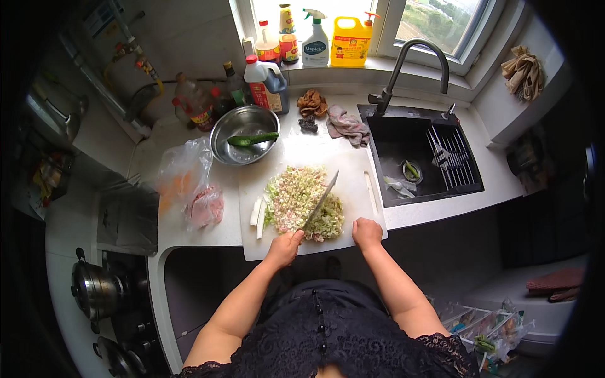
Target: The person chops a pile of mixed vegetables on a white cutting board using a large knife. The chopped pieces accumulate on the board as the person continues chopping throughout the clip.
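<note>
My left hand is closed round the handle of a kitchen knife. The blade slants up and to the right across a heap of finely chopped pale green and pinkish food. Under the heap lies a white cutting board. Curled into a fist, my right hand rests on the board's near right part, with nothing seen in it. Two white stalk pieces lie left of the heap. Behind the board, a steel bowl holds a dark green cucumber-like vegetable.
Left of the board are a plastic bag of orange pieces and bagged pink meat. A black sink is at right. Behind lie a cloth and brown dried food. Bottles line the back; pots stand left.
</note>
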`<state>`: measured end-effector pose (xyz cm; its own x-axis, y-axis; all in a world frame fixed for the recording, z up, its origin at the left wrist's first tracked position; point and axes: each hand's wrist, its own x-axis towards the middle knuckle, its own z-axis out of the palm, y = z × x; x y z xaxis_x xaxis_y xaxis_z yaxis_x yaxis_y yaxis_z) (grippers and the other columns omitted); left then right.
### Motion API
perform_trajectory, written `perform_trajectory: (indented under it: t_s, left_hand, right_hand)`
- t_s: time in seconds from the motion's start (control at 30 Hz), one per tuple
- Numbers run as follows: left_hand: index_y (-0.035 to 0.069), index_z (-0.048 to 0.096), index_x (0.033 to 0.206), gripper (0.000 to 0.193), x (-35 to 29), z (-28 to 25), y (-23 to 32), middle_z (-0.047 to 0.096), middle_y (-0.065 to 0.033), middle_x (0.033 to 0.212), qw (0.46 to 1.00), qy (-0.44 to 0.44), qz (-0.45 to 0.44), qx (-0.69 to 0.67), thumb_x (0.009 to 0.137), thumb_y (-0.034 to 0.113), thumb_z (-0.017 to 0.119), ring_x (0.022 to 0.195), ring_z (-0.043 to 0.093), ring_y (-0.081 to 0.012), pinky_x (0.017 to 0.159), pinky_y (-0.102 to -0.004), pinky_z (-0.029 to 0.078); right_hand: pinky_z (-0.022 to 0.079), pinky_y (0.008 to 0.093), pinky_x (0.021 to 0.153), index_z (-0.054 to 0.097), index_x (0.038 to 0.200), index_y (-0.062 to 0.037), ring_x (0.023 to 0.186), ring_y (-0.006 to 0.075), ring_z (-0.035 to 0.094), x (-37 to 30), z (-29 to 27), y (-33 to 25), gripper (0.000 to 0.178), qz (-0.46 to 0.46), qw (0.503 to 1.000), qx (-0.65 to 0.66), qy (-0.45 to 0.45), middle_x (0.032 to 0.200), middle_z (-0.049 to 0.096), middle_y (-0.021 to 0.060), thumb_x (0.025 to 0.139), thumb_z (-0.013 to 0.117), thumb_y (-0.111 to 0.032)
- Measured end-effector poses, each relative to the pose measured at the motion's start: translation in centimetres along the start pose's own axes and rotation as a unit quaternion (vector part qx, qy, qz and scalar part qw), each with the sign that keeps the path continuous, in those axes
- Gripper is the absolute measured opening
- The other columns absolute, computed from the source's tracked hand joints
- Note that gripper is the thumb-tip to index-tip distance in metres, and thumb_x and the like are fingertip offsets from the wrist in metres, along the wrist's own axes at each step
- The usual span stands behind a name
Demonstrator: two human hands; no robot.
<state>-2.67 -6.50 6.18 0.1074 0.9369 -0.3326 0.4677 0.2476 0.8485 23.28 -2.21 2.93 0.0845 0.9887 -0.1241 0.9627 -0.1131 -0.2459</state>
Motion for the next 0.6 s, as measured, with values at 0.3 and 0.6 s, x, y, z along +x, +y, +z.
perform_trajectory:
  t_s: [0.3, 0.6]
  left_hand:
    - [0.004, 0.053, 0.075, 0.046, 0.5, 0.6, -0.8, 0.045, -0.0012, 0.047, 0.998, 0.008, 0.059, -0.014, 0.096, 0.044, 0.043, 0.038, 0.045, -0.0116, 0.038, -0.0277, 0.037]
    - [0.004, 0.052, 0.074, 0.046, 0.1, -0.4, 0.5, 0.046, -0.0008, 0.047, 0.999, -0.001, 0.028, -0.035, 0.097, 0.043, 0.042, 0.037, 0.044, -0.0111, 0.037, -0.0275, 0.035]
  right_hand:
    - [0.051, 0.0439, 0.069, 0.067, 0.077, -0.0066, 0.074, 0.0334, 0.065, -0.2, -0.1, 0.4, 0.025, -0.001, 1.0, 0.015, -0.003, 0.078, 0.066, 0.0149, 0.085, 0.056, -0.027]
    - [0.051, 0.0443, 0.072, 0.069, 0.083, -0.008, 0.078, 0.0344, 0.064, -0.4, -0.8, 0.0, 0.024, 0.011, 0.998, 0.047, -0.034, 0.081, 0.067, 0.015, 0.083, 0.058, -0.029]
